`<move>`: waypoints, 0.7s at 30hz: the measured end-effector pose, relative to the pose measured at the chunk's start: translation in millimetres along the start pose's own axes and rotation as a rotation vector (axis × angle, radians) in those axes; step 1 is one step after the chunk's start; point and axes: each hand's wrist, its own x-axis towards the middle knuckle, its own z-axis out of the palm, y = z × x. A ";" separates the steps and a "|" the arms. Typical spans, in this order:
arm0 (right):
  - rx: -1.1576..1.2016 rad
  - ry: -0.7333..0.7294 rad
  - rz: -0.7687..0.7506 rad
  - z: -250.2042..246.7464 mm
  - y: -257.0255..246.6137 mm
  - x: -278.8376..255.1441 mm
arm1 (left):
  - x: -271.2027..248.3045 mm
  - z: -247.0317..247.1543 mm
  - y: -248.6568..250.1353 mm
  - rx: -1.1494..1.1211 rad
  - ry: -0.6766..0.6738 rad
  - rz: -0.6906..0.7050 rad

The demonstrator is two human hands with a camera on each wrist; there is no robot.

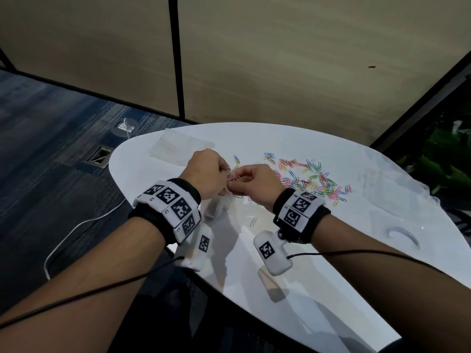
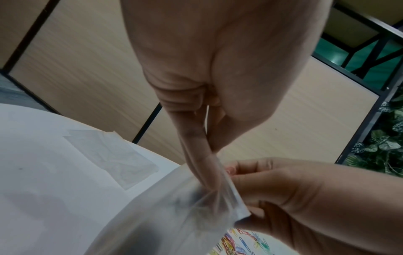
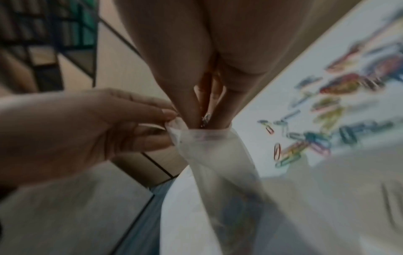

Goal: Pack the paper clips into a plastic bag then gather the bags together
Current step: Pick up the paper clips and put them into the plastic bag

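Both hands meet above the white table (image 1: 318, 263). My left hand (image 1: 224, 174) pinches the rim of a clear plastic bag (image 1: 220, 203), which hangs below with its mouth held up. In the right wrist view, the left hand (image 3: 165, 124) grips the bag (image 3: 218, 163) by its edge. My right hand (image 3: 207, 112) has its fingers bunched at the bag's mouth, pinching a few paper clips. The left wrist view shows the left hand (image 2: 207, 155), the right hand (image 2: 272, 189) and the bag (image 2: 174, 207). A pile of coloured paper clips (image 1: 311, 177) lies to the right of the right hand (image 1: 242, 179).
Flat clear bags (image 1: 178, 149) lie at the table's far left edge. More crumpled clear plastic (image 1: 397, 200) sits at the right. One loose clip (image 1: 253, 221) lies near my right wrist. Beyond the left table edge, carpet (image 1: 51, 149) and a white cable (image 1: 76, 225) show.
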 end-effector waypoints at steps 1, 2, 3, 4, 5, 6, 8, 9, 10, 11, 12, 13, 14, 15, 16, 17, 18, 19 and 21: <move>-0.186 0.019 -0.053 0.8 -2.8 -0.1 | 0.2 -1.0 -0.5 -0.004 0.010 0.004; -0.358 0.031 -0.116 1.5 -6.1 -0.5 | 0.0 -1.7 -1.0 -0.010 0.016 0.008; -0.494 0.029 -0.182 2.2 -9.6 -0.9 | -0.5 -2.0 -1.3 -0.017 0.014 0.009; -0.599 0.009 -0.237 2.5 -12.7 -0.4 | -0.6 -2.2 -1.8 -0.021 0.008 0.011; -0.682 -0.028 -0.276 1.9 -16.2 0.6 | -0.7 -2.5 -2.2 -0.019 0.003 0.014; -0.732 -0.077 -0.290 0.8 -19.3 3.0 | -0.5 -3.4 -2.7 -0.015 0.004 0.017; -0.705 -0.182 -0.268 -5.2 -27.5 8.0 | 1.0 -6.6 -6.3 -0.011 0.018 0.011; -0.608 -0.230 -0.237 -10.2 -31.5 11.6 | 2.1 -9.0 -9.1 -0.015 0.027 0.002; -0.458 -0.267 -0.191 -15.9 -34.5 16.6 | 3.1 -11.8 -12.4 -0.019 0.038 -0.007; -0.287 -0.275 -0.142 -21.4 -35.9 22.6 | 4.0 -14.9 -15.8 -0.023 0.049 -0.019; -0.149 -0.244 -0.097 -27.7 -32.9 32.2 | 4.8 -18.5 -19.4 -0.028 0.062 -0.031; -0.089 -0.182 -0.071 -32.4 -27.2 44.2 | 5.5 -22.4 -22.5 -0.032 0.075 -0.046; -0.147 -0.106 -0.063 -35.9 -18.3 58.7 | 5.9 -26.5 -25.5 -0.034 0.087 -0.059; -0.314 -0.046 -0.071 -38.0 -8.4 72.7 | 6.4 -30.2 -28.4 -0.033 0.098 -0.069; -0.536 -0.018 -0.083 -38.5 1.9 86.7 | 7.4 -33.0 -31.4 -0.030 0.108 -0.073; -0.743 -0.020 -0.091 -36.2 10.4 98.0 | 8.5 -35.2 -33.7 -0.029 0.115 -0.074; -0.882 -0.052 -0.090 -31.5 18.4 107.7 | 9.6 -36.8 -35.8 -0.030 0.120 -0.076; -0.953 -0.100 -0.077 -25.3 25.6 114.9 | 10.6 -38.0 -37.1 -0.033 0.121 -0.078; -1.006 -0.188 -0.057 -12.9 38.5 125.7 | 11.8 -39.5 -38.6 -0.039 0.121 -0.087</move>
